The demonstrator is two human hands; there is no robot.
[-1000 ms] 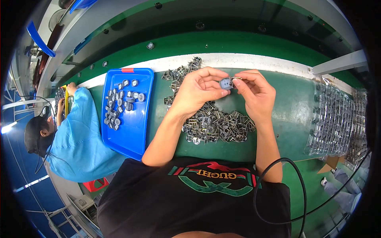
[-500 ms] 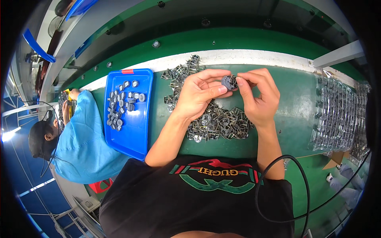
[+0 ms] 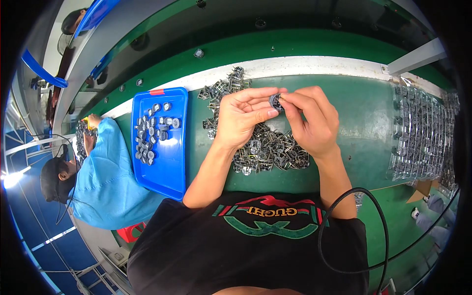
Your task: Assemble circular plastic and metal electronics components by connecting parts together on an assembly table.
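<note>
Nearest is the person's black shirt [image 3: 250, 250] with its green, red and gold front, a black cable [image 3: 318, 241] looping over its right side. Above the tabletop [image 3: 364, 130], the left hand [image 3: 238, 118] has thumb and fingers clamped on a grey round part [image 3: 274, 102]; the right hand [image 3: 314, 118] is closed with its fingertips pinched on the part's right side, the detail there too small to tell. Below and behind the hands spreads a heap of small metal pieces [image 3: 270, 150]. Left of it lies a blue tray [image 3: 164, 179] holding loose grey round pieces [image 3: 149, 132], with bare space at its near end. Clear plastic trays [image 3: 418, 132] filled with parts stand at the right. Farther left, a co-worker in light blue [image 3: 115, 177] bends forward. Beyond the white ledge [image 3: 314, 65] runs a green strip [image 3: 236, 53] carrying a small grey piece [image 3: 198, 53].
</note>
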